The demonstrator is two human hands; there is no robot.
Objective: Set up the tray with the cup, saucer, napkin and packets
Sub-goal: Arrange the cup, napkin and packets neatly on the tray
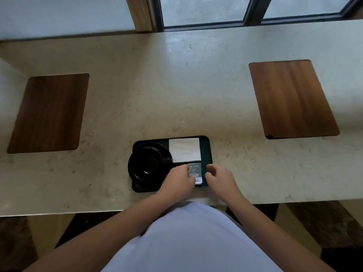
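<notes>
On the worktop (176,85) the tray (206,152) already carries cup (146,163) on saucer (157,147) and napkin (184,150); only the packets (195,170) want settling, left hand (179,181) pinching them, right hand (220,178) loosely curled, gripping nothing.

I see a pale stone counter (176,85) carrying a dark tray (206,152) at lower centre, with a wooden board (49,112) at left and another wooden board (292,99) at right.

Black cup (144,163), dark tray (206,152), white napkin (184,150); packet (195,170) seemingly pale, speckled.
</notes>
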